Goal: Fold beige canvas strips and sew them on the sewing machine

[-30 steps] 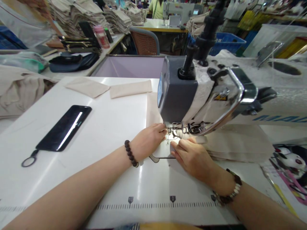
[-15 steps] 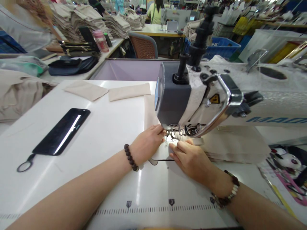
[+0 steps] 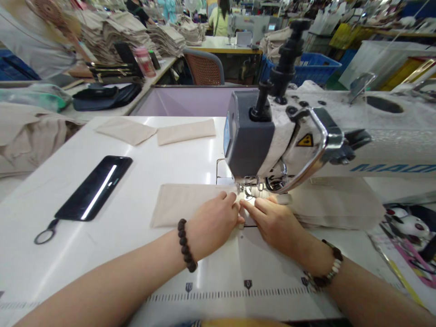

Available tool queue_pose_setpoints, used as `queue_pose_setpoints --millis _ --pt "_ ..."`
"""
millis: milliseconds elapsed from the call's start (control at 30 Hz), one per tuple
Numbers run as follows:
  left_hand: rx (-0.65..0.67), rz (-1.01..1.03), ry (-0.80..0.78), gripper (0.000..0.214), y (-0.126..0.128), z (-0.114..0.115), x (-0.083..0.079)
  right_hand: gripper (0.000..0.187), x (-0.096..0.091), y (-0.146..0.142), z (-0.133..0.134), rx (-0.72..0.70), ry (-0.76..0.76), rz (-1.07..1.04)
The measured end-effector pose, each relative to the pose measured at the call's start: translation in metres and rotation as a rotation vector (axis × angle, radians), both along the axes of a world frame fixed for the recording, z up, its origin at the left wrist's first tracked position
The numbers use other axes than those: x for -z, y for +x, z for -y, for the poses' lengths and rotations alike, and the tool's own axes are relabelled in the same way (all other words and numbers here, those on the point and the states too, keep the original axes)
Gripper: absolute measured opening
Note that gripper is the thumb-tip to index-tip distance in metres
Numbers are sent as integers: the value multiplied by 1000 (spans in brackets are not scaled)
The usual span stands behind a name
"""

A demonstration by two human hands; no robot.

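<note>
Beige canvas panel (image 3: 187, 205) meets the sewing machine (image 3: 250, 141), left hand (image 3: 213, 229) and right hand (image 3: 274, 221) pressing it flat.

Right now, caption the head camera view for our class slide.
Left hand and right hand press beige fabric at a sewing machine.

Sewing workshop, garment-factory floor: industrial sewing machine (image 3: 272, 141) set into white table (image 3: 68, 200), right side; stacked beige cloth panels (image 3: 116, 34) along far bench edge (image 3: 163, 63); second sewing machine (image 3: 247, 25), seated worker (image 3: 220, 20) beyond; blue plastic crate (image 3: 316, 68).
</note>
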State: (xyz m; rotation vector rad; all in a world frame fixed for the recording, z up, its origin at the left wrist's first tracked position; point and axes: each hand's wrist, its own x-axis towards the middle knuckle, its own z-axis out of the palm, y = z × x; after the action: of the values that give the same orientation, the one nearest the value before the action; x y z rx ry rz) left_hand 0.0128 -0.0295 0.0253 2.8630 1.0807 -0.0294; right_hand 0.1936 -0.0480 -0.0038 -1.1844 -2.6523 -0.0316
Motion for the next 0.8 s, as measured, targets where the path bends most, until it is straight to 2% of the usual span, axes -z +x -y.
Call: queue_pose_setpoints --millis 133,267,433,500,667,800 --pt "119 5 33 24 3 1 4 29 0 -1 -2 10 -23 1" --pt "99 32 11 22 0 2 1 28 0 2 -2 -17 6 -17" --pt "191 7 -109 14 -4 10 -4 27 -4 7 3 -204 32 -80" --pt "199 -5 -97 15 -3 13 -1 29 -6 8 5 -254 51 -91" --pt "196 13 -50 15 -3 12 9 30 -6 7 6 -213 70 -84" --pt "182 52 -67 18 -5 5 5 29 -4 5 4 -138 82 -75"
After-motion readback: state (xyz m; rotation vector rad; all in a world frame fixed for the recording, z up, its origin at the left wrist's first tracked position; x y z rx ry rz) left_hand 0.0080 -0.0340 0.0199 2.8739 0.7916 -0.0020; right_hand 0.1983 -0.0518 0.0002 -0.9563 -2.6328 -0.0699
